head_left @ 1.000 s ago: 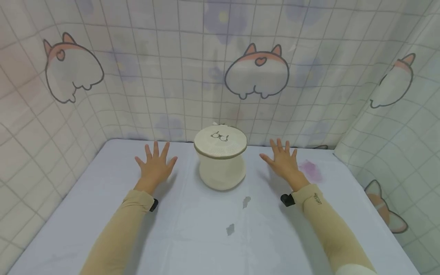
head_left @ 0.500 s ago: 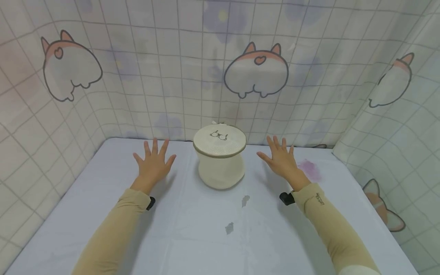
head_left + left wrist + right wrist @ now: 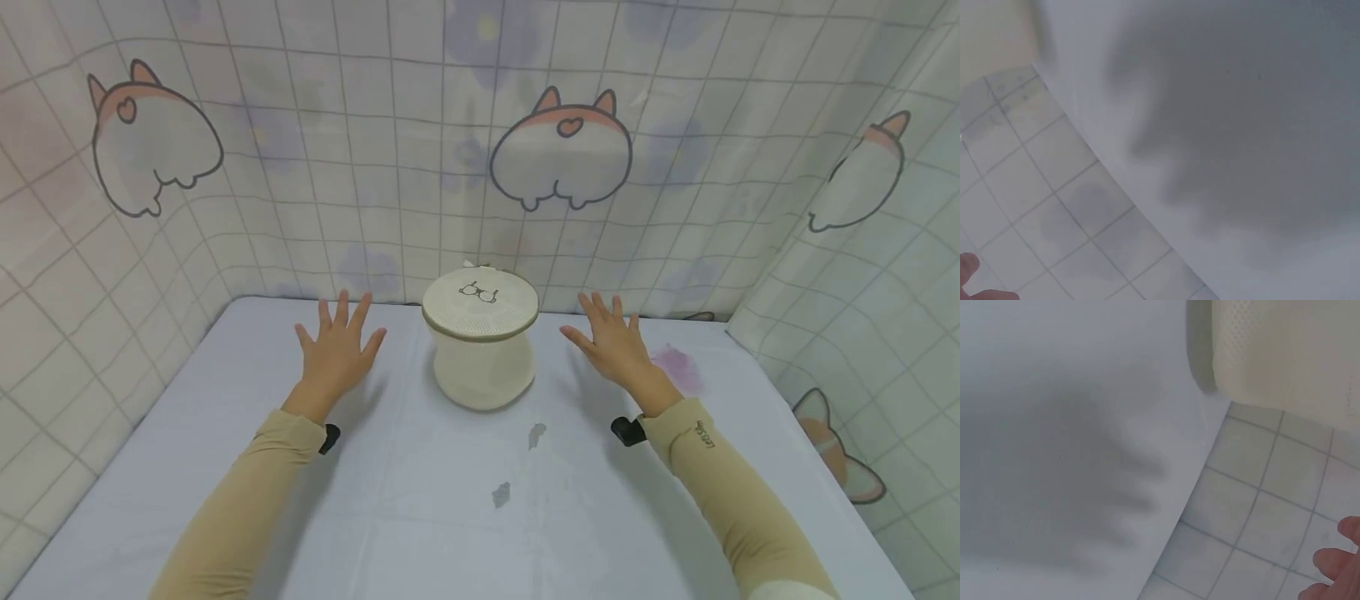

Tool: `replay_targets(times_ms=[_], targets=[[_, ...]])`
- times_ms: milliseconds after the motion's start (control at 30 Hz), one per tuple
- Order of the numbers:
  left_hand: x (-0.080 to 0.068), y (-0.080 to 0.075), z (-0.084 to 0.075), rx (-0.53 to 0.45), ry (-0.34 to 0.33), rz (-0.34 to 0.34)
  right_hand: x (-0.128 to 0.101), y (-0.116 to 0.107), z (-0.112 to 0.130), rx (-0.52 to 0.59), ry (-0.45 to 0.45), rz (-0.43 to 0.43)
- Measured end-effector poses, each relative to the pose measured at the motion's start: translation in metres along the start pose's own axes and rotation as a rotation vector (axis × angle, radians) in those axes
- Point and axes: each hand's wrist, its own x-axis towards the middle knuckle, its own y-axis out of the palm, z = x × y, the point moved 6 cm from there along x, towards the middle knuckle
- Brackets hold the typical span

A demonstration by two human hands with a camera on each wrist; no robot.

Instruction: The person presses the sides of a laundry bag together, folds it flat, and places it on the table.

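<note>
A cream, drum-shaped mesh laundry bag (image 3: pixel 483 367) stands upright at the back middle of the table, its round lid bearing a small dark glasses-like drawing. To its left my left hand (image 3: pixel 335 360) is held over the table with fingers spread, holding nothing. My right hand (image 3: pixel 618 357) is on the bag's other side, its fingers straight and parted, also holding nothing. Both hands are apart from the bag. Part of the bag (image 3: pixel 1285 356) fills the top right of the right wrist view, with a few fingertips (image 3: pixel 1334 561) below. Fingertips (image 3: pixel 967 267) show at the left wrist view's lower left.
A white cloth covers the table (image 3: pixel 420 517), with two grey patches and a pink stain (image 3: pixel 677 368) near my right hand. Behind and at both sides hangs a checked curtain (image 3: pixel 360 192) printed with corgi drawings. Each wrist carries a small black device (image 3: pixel 628 431).
Both hands have shifted slightly farther forward, and the right one a little to the left. Their fingers stay spread, and the laundry bag has not moved.
</note>
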Motion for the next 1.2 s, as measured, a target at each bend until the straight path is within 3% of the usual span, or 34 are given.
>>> replay_targets(times_ms=[333, 767, 1000, 1200], targets=[[-0.002, -0.006, -0.009, -0.030, 0.023, -0.058, 0.000, -0.004, 0.013, 0.069, -0.041, -0.063], [-0.002, -0.016, -0.020, -0.111, 0.081, -0.207, -0.003, -0.009, 0.027, 0.236, -0.048, -0.194], [-0.001, -0.022, -0.025, -0.271, 0.082, -0.259, -0.004, -0.012, 0.034, 0.283, -0.071, -0.258], [-0.001, -0.024, -0.028, -0.352, 0.059, -0.272, -0.006, -0.017, 0.039, 0.321, -0.110, -0.307]])
